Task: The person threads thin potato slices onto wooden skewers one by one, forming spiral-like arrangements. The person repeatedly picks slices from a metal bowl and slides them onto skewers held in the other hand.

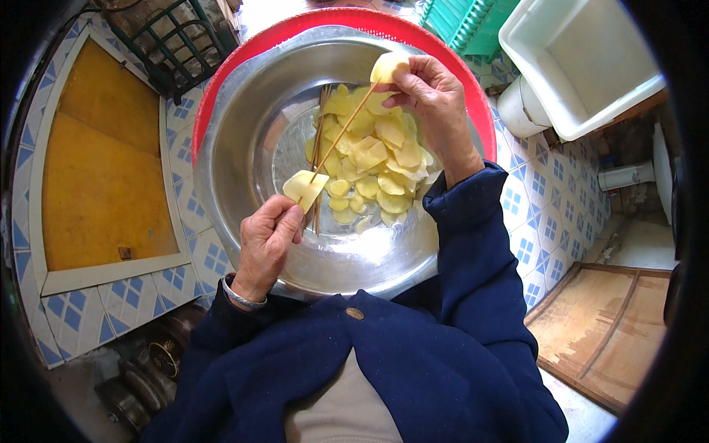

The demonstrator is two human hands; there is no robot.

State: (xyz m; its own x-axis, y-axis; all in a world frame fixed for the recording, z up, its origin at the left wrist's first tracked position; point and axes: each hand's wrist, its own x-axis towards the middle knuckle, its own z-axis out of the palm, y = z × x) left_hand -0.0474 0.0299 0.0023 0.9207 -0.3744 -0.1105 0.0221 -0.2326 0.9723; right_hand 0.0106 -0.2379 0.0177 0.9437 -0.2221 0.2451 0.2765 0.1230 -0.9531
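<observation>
A thin wooden skewer (346, 126) slants over a wide stainless steel basin (238, 111). Its lower end passes through a pale potato slice (303, 187), and my left hand (271, 238) pinches the skewer and slice there. At the upper end, my right hand (435, 102) holds another potato slice (386, 67) between thumb and fingers, against the skewer's tip. Whether the tip has pierced that slice is hard to tell. Below, a heap of potato slices (368, 154) lies in the basin, with several loose skewers (317, 141) along its left side.
A red plastic basket (207, 122) surrounds the basin's far side. A white plastic tub (581, 72), a white bucket (520, 108) and a green plastic rack (462, 22) stand at far right. A wooden panel (598, 326) lies at lower right; a yellow door panel (105, 166) is at left.
</observation>
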